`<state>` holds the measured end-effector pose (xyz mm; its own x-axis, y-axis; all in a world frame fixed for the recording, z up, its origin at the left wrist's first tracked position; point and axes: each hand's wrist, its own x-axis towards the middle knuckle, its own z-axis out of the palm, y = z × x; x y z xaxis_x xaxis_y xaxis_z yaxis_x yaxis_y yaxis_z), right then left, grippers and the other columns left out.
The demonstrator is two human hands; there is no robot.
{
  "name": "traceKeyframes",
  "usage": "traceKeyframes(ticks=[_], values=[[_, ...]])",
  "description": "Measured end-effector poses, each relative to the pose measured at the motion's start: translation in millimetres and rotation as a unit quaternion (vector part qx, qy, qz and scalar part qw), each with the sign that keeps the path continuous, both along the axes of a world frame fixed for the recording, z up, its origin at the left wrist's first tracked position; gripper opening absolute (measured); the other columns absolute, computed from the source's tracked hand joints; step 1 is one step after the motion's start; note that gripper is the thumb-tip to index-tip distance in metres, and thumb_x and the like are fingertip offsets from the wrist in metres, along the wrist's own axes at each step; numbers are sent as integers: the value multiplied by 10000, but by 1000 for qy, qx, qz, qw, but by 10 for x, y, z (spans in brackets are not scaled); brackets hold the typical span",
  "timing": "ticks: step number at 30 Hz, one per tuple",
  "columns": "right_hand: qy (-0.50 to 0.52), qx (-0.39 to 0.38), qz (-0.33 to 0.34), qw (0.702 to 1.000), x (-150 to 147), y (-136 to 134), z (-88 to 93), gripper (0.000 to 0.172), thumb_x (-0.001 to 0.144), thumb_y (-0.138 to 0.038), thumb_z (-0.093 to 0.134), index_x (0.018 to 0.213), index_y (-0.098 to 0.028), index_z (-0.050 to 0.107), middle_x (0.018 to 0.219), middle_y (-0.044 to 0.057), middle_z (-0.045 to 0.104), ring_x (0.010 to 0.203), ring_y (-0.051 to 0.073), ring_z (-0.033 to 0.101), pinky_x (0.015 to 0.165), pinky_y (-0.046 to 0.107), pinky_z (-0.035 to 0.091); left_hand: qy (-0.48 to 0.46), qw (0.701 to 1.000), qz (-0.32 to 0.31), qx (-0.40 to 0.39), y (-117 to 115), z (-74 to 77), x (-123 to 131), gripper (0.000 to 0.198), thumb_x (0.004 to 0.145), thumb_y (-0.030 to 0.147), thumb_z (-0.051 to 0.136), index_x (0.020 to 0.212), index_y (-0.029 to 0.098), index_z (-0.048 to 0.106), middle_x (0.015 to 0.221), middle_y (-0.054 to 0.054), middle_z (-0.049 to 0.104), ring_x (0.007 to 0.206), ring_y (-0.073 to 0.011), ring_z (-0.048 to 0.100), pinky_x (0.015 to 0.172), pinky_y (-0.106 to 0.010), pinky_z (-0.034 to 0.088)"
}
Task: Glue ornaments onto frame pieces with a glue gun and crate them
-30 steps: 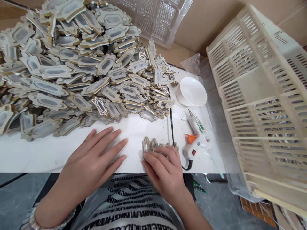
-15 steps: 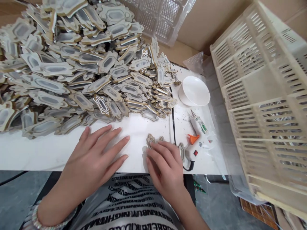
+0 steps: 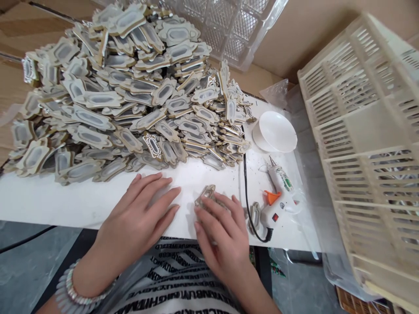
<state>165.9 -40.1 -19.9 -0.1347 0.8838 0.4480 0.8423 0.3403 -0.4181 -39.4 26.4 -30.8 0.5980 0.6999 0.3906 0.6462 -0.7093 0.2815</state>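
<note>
At lower centre of the frame, I am pressing my right hand (image 3: 222, 233), fingers spread and curled over a small ornate frame piece (image 3: 207, 194), onto the white table (image 3: 59, 203); my left hand (image 3: 139, 218) is lying flat, fingers released, below the heaped pile of pieces (image 3: 131, 96).

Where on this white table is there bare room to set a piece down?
Bare white table lies between the pile of pieces and the near edge, left of the left hand. Crowded: around the right hand, glue gun and bowl.

Ornate piece (image 3: 208, 194) half under right hand (image 3: 222, 233)
</note>
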Motion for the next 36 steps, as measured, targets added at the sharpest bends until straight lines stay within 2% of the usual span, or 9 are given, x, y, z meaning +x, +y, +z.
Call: traceKeyframes(ticks=[4,7,13,16,18,21,25,33,36], values=[[-28,-6,-45,999,143,-38,-56,194,985,-135,578,1135,-202,681,1163,85,768,1166,281,643,1001,477,525,-8,1000,-2,-7,6,-3,11,219,971,207,616,1181,158,656,1226,-143,662,1195,-306,621,1076,-484,520],[-29,-16,-40,999,182,-37,-104,188,1002,-154,567,1156,-185,670,1198,110,753,1178,284,634,989,478,535,-12,1000,-3,-15,7,-4,-4,173,975,143,578,1124,172,661,1151,-107,670,1119,-261,637,1022,-413,540],[42,-61,25,997,33,36,-63,193,1025,-179,530,1178,-191,647,1229,91,743,1173,246,658,1101,488,471,-7,1000,5,-15,13,35,27,127,999,120,515,994,173,630,967,-61,637,971,-219,610,900,-348,525],[70,-55,63,994,-18,70,-23,192,1028,-193,535,1179,-177,652,1217,79,745,1206,218,635,1133,424,447,2,1000,2,-10,27,60,75,123,988,109,516,1005,162,625,972,-70,635,981,-234,596,895,-365,516],[66,-44,57,995,-32,81,-8,192,1035,-224,539,1182,-186,656,1222,67,746,1249,220,606,1182,430,384,4,1000,-3,-10,42,73,102,118,983,124,522,1032,149,626,997,-85,635,1003,-249,591,903,-380,512],[5,-55,42,998,-42,91,-9,305,1053,-372,522,1277,-197,632,1341,75,705,1315,270,556,1215,502,300,21,1000,-6,-3,80,75,139,119,982,146,526,1043,143,629,1000,-98,623,1004,-264,579,882,-392,514],[-97,-73,53,991,-48,126,-40,543,1050,-561,454,1402,-161,558,1461,125,629,1360,352,510,1180,585,302,43,999,-20,20,159,40,185,108,991,148,518,952,157,618,960,-91,611,932,-261,551,820,-393,509],[-60,-76,80,992,17,246,-49,358,1074,-404,479,1277,-144,617,1254,126,725,1215,304,622,1096,531,439,51,997,-48,30,253,5,206,254,1025,148,474,792,188,568,766,-27,548,758,-230,483,707,-374,426],[-52,-79,87,992,26,265,-39,335,1069,-394,494,1249,-147,631,1245,130,722,1228,305,621,1114,536,437,32,997,-62,22,267,20,195,161,1003,80,479,921,155,595,888,-45,601,839,-222,518,760,-359,454]])
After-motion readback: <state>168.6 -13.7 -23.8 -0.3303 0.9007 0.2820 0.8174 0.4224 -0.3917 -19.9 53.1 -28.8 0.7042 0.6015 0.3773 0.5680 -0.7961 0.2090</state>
